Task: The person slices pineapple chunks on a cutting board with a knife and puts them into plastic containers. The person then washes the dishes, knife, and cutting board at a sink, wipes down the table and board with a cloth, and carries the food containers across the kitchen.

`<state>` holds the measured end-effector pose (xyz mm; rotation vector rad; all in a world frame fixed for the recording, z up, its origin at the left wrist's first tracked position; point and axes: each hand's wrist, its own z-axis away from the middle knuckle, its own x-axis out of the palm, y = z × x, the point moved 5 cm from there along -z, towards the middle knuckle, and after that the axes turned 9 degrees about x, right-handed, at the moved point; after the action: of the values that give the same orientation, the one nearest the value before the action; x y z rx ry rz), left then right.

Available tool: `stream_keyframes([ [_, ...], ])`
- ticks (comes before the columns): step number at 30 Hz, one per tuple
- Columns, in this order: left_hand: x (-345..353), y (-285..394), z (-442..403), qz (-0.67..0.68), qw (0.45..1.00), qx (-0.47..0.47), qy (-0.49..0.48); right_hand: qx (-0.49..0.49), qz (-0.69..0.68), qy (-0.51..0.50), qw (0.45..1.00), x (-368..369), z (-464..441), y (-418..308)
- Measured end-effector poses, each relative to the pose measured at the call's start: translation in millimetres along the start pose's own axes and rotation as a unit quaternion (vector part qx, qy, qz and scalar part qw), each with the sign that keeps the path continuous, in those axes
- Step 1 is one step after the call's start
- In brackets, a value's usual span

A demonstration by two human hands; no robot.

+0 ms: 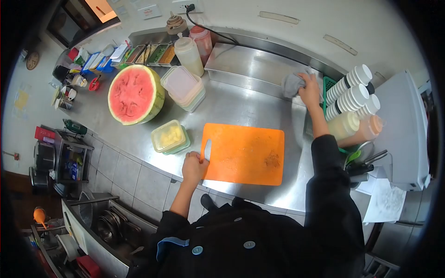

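An orange cutting board (243,150) with dark marks near its right side lies on the steel counter. My left hand (192,167) is closed at the board's left edge, just below the handle slot. At the back right, my right hand (309,90) grips a grey cloth (292,85) beside a long steel box (255,65). Left of the board sits a lidded container (168,137) with yellow pieces inside, stacked on another. A halved watermelon (134,95) rests farther left, red face up. Next to it stand stacked empty-looking plastic containers (183,85).
Squeeze bottles (189,53) and a row of ingredient trays (150,54) line the back wall. Stacked white cups (350,95), more sauce bottles (344,125) and utensils (364,157) crowd the right side. A power cord (208,30) runs along the wall.
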<state>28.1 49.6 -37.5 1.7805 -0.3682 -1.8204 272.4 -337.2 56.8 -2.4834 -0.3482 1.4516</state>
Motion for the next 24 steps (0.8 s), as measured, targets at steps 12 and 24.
stream_keyframes([
  [12,28.4,-46.2,109.9,0.559,0.811,-0.167,-0.056,0.160,-0.096,0.016,0.982,-214.0,260.9,-20.7],
  [24,-117.4,30.9,104.5,0.716,0.698,-0.006,-0.013,0.209,0.023,-0.092,0.973,-35.6,256.3,12.6],
])
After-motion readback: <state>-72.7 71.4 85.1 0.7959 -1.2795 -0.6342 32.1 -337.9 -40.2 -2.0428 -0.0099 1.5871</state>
